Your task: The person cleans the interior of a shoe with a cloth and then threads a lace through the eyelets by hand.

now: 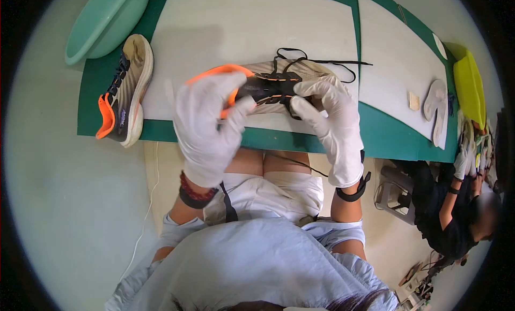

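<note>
A beige running shoe (pixel 263 111) with a black tongue and bright orange collar lies crosswise in front of me, its heel to the left. Its black lace (pixel 327 62) is loose at the far side and trails over the toe part. My left hand (pixel 206 123), white-gloved and slightly blurred, is at the collar with thumb and fingers apart. At the front of the lacing, my right hand (pixel 335 123), also gloved, has its thumb and fingertips closed on the shoe's upper. Whether it pinches a piece of lace too is hidden.
A matching laced shoe (pixel 127 91) rests at the table's left, below a mint-green basin (pixel 102 24). White boards (pixel 188 21) cover the green table (pixel 381 118). Rightward are a pale insole (pixel 433 104), a small beige piece (pixel 413 100), a yellow-green basin (pixel 468 85) and a seated co-worker (pixel 437 203).
</note>
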Available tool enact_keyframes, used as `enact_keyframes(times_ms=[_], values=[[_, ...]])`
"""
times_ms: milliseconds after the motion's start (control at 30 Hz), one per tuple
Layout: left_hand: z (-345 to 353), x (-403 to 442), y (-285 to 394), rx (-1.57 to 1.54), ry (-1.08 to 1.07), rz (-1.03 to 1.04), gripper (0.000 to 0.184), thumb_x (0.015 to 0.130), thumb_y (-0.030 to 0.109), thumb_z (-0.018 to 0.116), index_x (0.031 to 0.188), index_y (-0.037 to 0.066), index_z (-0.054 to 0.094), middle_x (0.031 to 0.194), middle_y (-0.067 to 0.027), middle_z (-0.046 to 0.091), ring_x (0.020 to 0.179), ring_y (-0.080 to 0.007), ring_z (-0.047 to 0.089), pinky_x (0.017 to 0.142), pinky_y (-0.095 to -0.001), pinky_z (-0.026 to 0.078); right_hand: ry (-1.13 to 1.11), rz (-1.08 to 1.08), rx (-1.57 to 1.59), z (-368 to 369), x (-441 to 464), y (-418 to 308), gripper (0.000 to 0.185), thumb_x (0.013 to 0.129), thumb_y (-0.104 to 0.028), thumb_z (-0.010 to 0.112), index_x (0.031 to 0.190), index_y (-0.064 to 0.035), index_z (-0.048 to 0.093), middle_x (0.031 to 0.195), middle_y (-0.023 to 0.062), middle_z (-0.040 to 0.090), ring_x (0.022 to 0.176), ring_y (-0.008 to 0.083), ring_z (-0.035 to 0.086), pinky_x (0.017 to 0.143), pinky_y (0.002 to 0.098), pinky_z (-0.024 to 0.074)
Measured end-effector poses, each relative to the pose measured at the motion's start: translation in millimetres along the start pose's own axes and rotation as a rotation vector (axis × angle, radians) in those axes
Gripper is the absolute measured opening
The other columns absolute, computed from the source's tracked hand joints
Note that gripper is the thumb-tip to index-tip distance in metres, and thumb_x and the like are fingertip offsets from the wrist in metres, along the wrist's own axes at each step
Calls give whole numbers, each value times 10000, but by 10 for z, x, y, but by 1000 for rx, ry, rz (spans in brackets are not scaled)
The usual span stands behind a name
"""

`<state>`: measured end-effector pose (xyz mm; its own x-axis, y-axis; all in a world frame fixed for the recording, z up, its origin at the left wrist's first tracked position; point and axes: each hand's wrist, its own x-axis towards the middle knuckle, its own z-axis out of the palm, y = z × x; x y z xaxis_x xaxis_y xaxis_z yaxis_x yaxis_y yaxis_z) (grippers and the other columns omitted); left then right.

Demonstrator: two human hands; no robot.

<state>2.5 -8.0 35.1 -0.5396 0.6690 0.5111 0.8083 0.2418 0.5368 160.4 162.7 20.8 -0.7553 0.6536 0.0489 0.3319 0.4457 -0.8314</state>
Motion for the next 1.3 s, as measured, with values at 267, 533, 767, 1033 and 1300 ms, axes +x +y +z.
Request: enact_keyframes(times_ms=[267,533,767,1033,1300], values=[[242,414,-284,-10,-293,100,202,891,207,752,1082,143,762,1091,-41,723,1062,-286,653,965,-444,501,152,-330,-292,159,176,-96,247,916,-241,777,1112,-93,755,966,116,679,936,337,650,837,438,520],[280,477,-233,-20,-236,66,150,876,234,786,966,117,763,942,-59,704,902,-288,648,779,-414,521,187,-213,-120,286,20,-87,116,910,-121,759,977,-79,673,897,106,672,857,331,668,756,436,533],[363,415,-191,-3,-177,8,157,847,186,806,994,137,784,939,-45,713,871,-268,658,749,-390,521,170,-134,5,389,-101,-141,134,921,-95,769,986,-68,654,941,111,695,861,325,679,765,407,550],[365,463,-205,-132,-243,83,131,820,234,824,931,171,793,931,-3,709,877,-256,638,772,-412,505,105,18,-77,394,-76,-139,171,900,-141,799,1038,-79,717,864,81,717,818,284,708,737,382,559],[431,495,-169,59,-278,105,125,826,139,819,934,109,764,929,-46,691,882,-266,670,760,-373,523,159,-3,79,410,-130,-83,123,894,-133,792,962,-71,711,855,87,720,781,296,703,710,381,556]])
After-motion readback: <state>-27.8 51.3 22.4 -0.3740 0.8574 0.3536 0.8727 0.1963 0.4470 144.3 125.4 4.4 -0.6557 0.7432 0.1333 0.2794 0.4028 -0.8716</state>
